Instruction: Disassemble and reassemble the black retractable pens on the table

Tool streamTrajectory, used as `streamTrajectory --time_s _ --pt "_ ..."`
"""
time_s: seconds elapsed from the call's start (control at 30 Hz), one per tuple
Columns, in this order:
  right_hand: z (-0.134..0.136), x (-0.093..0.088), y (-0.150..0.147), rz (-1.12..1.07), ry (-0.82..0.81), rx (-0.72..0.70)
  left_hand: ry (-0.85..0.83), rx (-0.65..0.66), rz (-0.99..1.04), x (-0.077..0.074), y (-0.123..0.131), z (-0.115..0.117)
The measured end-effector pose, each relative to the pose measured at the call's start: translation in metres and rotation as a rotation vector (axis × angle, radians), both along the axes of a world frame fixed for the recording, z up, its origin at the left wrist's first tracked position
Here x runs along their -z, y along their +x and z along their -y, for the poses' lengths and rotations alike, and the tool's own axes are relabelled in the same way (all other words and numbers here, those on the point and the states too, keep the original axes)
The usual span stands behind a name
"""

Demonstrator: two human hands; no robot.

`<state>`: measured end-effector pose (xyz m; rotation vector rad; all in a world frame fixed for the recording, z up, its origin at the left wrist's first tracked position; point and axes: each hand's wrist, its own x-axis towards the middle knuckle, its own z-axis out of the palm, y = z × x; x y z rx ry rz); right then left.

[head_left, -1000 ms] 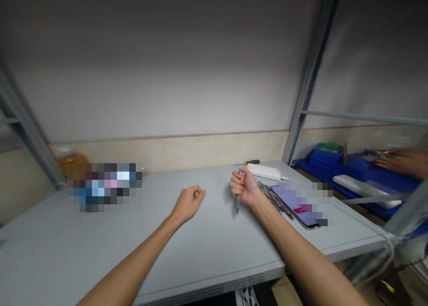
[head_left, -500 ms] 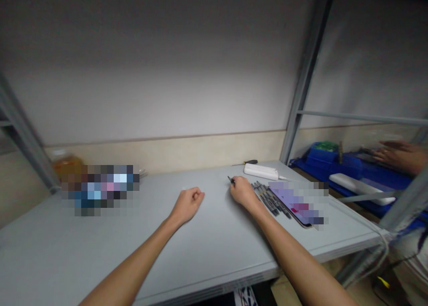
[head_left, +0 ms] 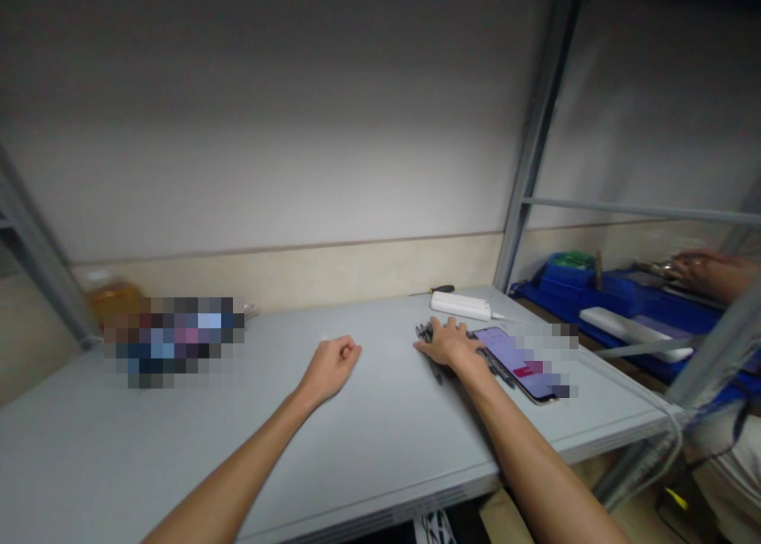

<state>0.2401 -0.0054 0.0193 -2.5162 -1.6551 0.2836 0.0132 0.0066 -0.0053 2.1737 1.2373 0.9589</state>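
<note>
Fingers spread, my right hand (head_left: 450, 344) lies over a row of dark pens (head_left: 498, 367) on the grey table (head_left: 369, 441). The pens stick out past the fingertips and below the palm, and the hand hides their middles. One pen (head_left: 436, 369) lies at the row's left side, under the thumb. To the right of the row is a phone (head_left: 511, 358) with a lit, lilac screen. My left hand (head_left: 329, 367) rests on the table, curled into a loose fist, with nothing visible in it.
Behind my right hand lie a white power strip (head_left: 460, 304) and a screwdriver (head_left: 441, 290). A blurred-out item (head_left: 184, 338) and an amber container (head_left: 112, 300) stand at the left. Beyond the metal post (head_left: 516, 235), another person's hand (head_left: 717, 273) is over a blue surface.
My right hand has put down the pen it held, at the left of the row, and its fingers have spread over the pens. My left hand stays in place.
</note>
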Motion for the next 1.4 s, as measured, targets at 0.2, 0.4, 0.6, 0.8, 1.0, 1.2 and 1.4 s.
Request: streamTrajectory --time_s 0.2,0.4,0.6,0.8,1.0,1.2,1.4 --pt "0.001 -0.002 0.0 0.019 0.028 0.004 0.015 0.013 -0.018 -0.002 0.0 0.001" --pt "0.003 -0.006 -0.003 -0.01 -0.021 0.018 0.019 0.021 -0.021 0.001 0.001 -0.001" --pt "0.003 -0.008 -0.008 -0.008 -0.037 0.046 0.03 0.029 -0.039 0.001 0.001 -0.001" --pt "-0.001 -0.002 -0.014 -0.008 0.02 0.05 0.034 0.034 -0.034 -0.002 0.001 0.002" --pt "-0.004 -0.005 -0.014 -0.036 0.028 0.04 0.037 0.05 -0.029 0.0 0.001 0.001" --pt "-0.003 -0.007 -0.009 -0.063 0.103 -0.101 0.034 0.064 -0.035 -0.002 0.002 0.003" --pt "-0.008 0.001 -0.004 -0.104 0.204 -0.125 0.028 0.08 -0.036 -0.004 0.002 0.006"
